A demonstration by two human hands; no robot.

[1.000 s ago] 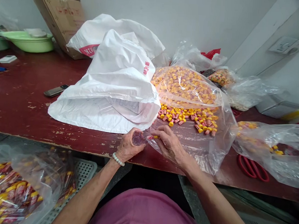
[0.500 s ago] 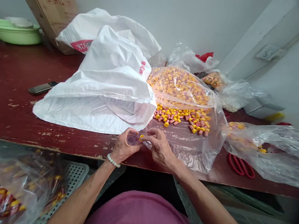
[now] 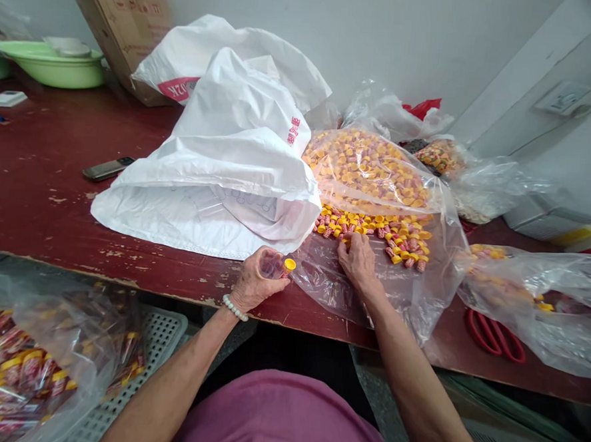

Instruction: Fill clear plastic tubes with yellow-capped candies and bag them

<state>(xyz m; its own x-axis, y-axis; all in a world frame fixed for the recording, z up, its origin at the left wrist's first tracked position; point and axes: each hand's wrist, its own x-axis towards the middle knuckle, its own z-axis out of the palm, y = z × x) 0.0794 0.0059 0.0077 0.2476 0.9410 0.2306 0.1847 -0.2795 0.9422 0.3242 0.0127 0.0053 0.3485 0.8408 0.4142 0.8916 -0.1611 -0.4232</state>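
My left hand (image 3: 259, 285), with a beaded bracelet at the wrist, is wrapped round a clear plastic tube (image 3: 271, 265). A yellow cap (image 3: 289, 265) shows at the tube's right end, by my fingertips. My right hand (image 3: 358, 259) is at the near edge of a heap of small red-and-white pieces with yellow caps (image 3: 404, 244); its fingertips are bent down among them and what they hold is hidden. The heap spills from a clear plastic bag (image 3: 373, 169) full of the same pieces. Left of it lies a large white sack (image 3: 214, 156) with its mouth open towards me.
A phone (image 3: 108, 168) lies left of the sack on the red table (image 3: 37, 185). Red-handled scissors (image 3: 495, 336) are at the right, beside another plastic bag (image 3: 559, 330). Below the table at left, a bag of filled tubes (image 3: 20, 371) is by a grey crate (image 3: 152, 352).
My right hand has left the tube and moved up and right to the heap. My left hand still holds the tube. The view has shifted slightly left.
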